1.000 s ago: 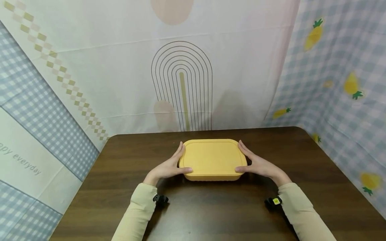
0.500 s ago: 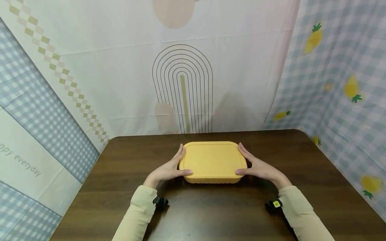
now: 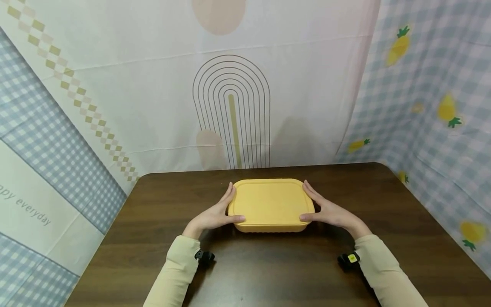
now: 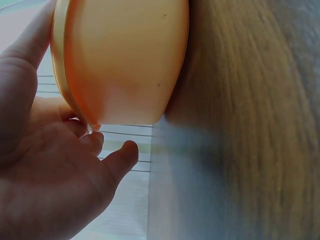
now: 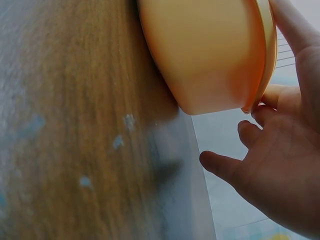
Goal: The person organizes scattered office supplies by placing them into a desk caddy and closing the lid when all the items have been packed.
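Observation:
A yellow lidded storage box [image 3: 271, 202] sits on the dark wooden table, its lid on top. My left hand [image 3: 215, 213] grips the left end of the lid, thumb on the near edge and fingertips at the far left corner. At the opposite end, my right hand [image 3: 333, 211] holds the lid the same way. The left wrist view shows the box's smooth side wall [image 4: 125, 60] below the lid rim [image 4: 60, 55], with the left little finger apart from it. In the right wrist view, the right little finger also stands off the wall [image 5: 205, 55]. The inside of the box is hidden.
The brown table [image 3: 268, 273] has its far edge close behind the box. A pale patterned cloth [image 3: 307, 85] hangs behind, with checked cloth [image 3: 433, 128] at the right and left. Each wrist wears a small black camera.
The head view shifts slightly up and down. Both hands and the box keep their places relative to the table.

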Demonstrator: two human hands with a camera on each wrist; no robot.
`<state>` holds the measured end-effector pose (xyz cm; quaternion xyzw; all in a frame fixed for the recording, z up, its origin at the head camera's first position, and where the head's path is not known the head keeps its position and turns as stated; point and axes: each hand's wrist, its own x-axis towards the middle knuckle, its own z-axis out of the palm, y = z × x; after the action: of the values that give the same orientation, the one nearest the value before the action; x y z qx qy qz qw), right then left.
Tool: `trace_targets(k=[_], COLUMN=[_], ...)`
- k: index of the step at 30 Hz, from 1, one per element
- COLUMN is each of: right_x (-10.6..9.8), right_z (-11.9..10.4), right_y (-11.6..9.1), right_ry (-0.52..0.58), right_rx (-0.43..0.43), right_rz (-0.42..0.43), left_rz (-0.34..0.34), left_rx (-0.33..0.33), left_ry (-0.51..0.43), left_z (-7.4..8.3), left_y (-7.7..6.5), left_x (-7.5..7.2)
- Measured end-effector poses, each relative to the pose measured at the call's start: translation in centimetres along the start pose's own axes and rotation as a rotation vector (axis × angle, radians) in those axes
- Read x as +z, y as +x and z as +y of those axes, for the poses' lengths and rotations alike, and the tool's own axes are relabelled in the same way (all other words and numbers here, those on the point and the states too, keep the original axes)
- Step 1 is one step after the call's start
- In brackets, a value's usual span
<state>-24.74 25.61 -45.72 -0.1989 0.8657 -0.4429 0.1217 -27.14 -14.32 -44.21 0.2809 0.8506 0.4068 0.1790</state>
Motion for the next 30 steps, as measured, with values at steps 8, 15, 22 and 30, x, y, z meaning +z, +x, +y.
trace_targets(k=[8,15,22,30], right_x=[0.42,0.43,0.04,0.0], right_z=[0.21,0.14,0.23,0.37], right_y=[-0.15,-0.15,-0.04,-0.05], right_ry=[0.006,0.005,0.017,0.006], right_rx=[-0.005,-0.003,-0.011,-0.029], right_rz=[-0.006,-0.005,-0.005,-0.006], left_rz=[-0.014,-0.009,-0.013,-0.013], left_rx=[-0.025,-0.014,-0.015,-0.007], left_ry=[-0.011,-0.008,-0.02,-0.026], left_z=[-0.64,-0.71,-0.36,-0.53], left_y=[-0.02,-0.03,0.19,0.23], left_x=[0.1,0.17,-0.1,-0.05])
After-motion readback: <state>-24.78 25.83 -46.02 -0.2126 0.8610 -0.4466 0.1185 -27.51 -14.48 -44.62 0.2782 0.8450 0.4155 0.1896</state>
